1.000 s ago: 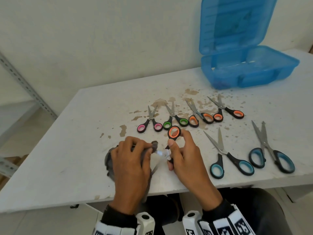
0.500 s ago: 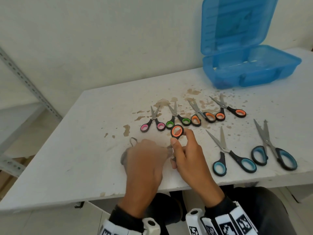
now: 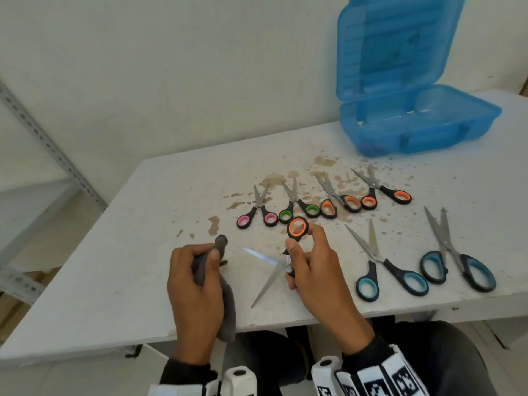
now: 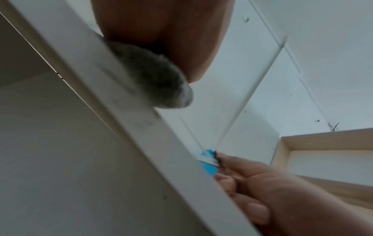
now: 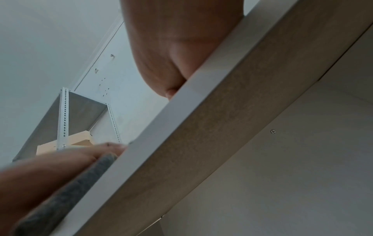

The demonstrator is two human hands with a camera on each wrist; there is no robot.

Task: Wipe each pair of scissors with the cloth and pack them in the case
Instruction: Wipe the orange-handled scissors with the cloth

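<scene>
Scissors point(image 3: 328, 195) lie on the table point(image 3: 114, 267); blue case point(image 3: 414, 121) open.

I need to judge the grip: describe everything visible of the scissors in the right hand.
The orange-handled scissors have black handles with orange-lined loops and shiny metal blades, spread wide open and pointing left and down-left above the table. The right hand pinches the handles, upper loop raised between thumb and forefinger. The cloth is apart.

A bare storeroom or workshop corner

You sit at a stained, chipped white surface point(image 3: 120, 252) pushed against a plain white wall point(image 3: 171, 67), with a slotted-angle metal shelving rack point(image 3: 43, 138) standing to your left, cardboard boxes point(image 5: 80, 140) on it.
</scene>
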